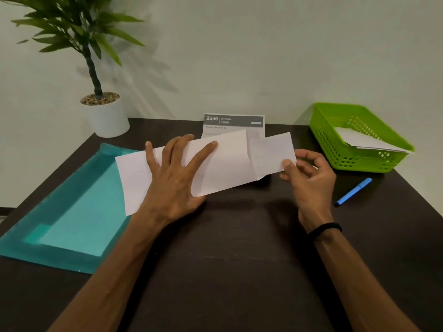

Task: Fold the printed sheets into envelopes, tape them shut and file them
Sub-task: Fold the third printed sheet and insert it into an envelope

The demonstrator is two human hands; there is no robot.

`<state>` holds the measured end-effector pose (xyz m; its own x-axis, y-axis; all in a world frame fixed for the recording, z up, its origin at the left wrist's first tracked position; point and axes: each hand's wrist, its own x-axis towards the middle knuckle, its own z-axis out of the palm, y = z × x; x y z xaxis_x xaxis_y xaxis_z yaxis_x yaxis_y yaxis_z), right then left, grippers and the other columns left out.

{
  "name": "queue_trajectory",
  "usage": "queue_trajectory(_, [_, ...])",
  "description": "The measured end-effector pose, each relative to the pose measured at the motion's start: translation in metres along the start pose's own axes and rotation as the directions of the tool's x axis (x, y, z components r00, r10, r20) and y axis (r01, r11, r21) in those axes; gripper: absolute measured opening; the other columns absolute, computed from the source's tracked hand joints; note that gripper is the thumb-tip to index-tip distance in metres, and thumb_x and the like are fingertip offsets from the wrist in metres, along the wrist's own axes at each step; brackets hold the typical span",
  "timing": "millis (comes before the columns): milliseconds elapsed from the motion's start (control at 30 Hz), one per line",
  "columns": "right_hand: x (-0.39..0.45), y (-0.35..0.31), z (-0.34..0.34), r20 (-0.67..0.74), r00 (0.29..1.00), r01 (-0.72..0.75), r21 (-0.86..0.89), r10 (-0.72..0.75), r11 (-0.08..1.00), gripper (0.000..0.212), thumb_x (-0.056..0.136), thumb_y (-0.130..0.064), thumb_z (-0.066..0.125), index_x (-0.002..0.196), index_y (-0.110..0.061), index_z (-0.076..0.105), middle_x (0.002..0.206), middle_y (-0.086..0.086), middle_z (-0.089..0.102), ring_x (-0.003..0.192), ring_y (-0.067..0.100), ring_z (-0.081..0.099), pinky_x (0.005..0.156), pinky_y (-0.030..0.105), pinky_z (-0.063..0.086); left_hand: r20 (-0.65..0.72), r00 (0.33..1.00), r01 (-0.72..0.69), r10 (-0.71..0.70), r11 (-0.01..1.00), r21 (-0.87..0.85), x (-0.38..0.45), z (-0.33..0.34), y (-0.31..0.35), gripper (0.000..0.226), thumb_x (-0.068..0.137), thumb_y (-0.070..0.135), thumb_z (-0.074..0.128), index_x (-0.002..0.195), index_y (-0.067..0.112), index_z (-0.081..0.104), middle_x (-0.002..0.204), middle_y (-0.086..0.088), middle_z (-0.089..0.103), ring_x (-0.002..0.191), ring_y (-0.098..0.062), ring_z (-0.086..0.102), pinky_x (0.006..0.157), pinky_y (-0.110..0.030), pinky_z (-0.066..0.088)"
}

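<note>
A folded white sheet (225, 164) lies across the middle of the dark table, its blank back facing up. My left hand (175, 173) presses flat on it with spread fingers. My right hand (309, 173) pinches the lifted right end flap (271, 152) between thumb and fingers. Behind it a printed sheet (233, 122) headed "2666 KITCHEN" sticks out, mostly covered by the folded one. A teal plastic folder (72, 212) lies flat at the left, partly under the sheet's left end.
A green perforated basket (359, 159) at the back right holds white paper (364, 140). A blue pen (353, 191) lies in front of it. A potted plant (103, 113) in a white pot stands at the back left against the wall.
</note>
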<state>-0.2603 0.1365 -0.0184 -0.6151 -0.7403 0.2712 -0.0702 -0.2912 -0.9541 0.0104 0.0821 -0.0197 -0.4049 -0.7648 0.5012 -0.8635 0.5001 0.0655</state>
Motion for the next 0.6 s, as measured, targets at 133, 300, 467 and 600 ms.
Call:
queue_trajectory(133, [-0.004, -0.001, 0.004, 0.012, 1.0, 0.003, -0.026, -0.003, 1.0, 0.023, 0.091, -0.006, 0.079, 0.106, -0.015, 0.064, 0.095, 0.0, 0.078, 0.088, 0.013, 0.078, 0.07, 0.024, 0.061, -0.002, 1.0, -0.02, 0.02, 1.0, -0.012, -0.003, -0.001, 0.003, 0.117, 0.067, 0.063, 0.081, 0.162, 0.045, 0.015, 0.167, -0.009, 0.019, 0.155, -0.033, 0.015, 0.117, -0.077, -0.006])
queue_trajectory(300, [-0.01, 0.0, 0.006, 0.041, 0.995, 0.09, -0.124, -0.086, 0.988, 0.02, 0.09, -0.016, 0.082, 0.1, -0.021, 0.065, 0.086, -0.001, 0.078, 0.081, 0.012, 0.076, 0.075, 0.024, 0.059, -0.015, 1.0, -0.018, 0.018, 0.999, -0.04, -0.006, -0.004, 0.011, 0.114, 0.068, 0.064, 0.078, 0.162, 0.045, 0.015, 0.167, -0.009, 0.02, 0.155, -0.032, 0.015, 0.118, -0.075, -0.007])
queue_trajectory(467, [-0.019, 0.001, 0.011, 0.082, 0.969, 0.248, -0.251, -0.235, 0.936, 0.015, 0.094, -0.019, 0.078, 0.106, -0.015, 0.071, 0.103, -0.005, 0.072, 0.093, 0.008, 0.07, 0.08, 0.026, 0.061, -0.031, 0.999, 0.003, -0.005, 0.999, -0.049, -0.008, -0.003, 0.013, 0.114, 0.069, 0.069, 0.076, 0.162, 0.044, 0.016, 0.167, -0.009, 0.02, 0.154, -0.032, 0.017, 0.118, -0.076, -0.003])
queue_trajectory(600, [-0.02, 0.008, 0.014, 0.155, 0.936, 0.348, -0.286, -0.315, 0.893, 0.01, 0.094, -0.019, 0.078, 0.103, -0.02, 0.075, 0.12, -0.002, 0.065, 0.112, 0.016, 0.067, 0.087, 0.038, 0.061, -0.046, 0.999, 0.015, -0.018, 0.998, -0.053, -0.009, -0.003, 0.015, 0.11, 0.071, 0.077, 0.067, 0.162, 0.045, 0.016, 0.167, -0.008, 0.021, 0.154, -0.032, 0.019, 0.119, -0.075, -0.004])
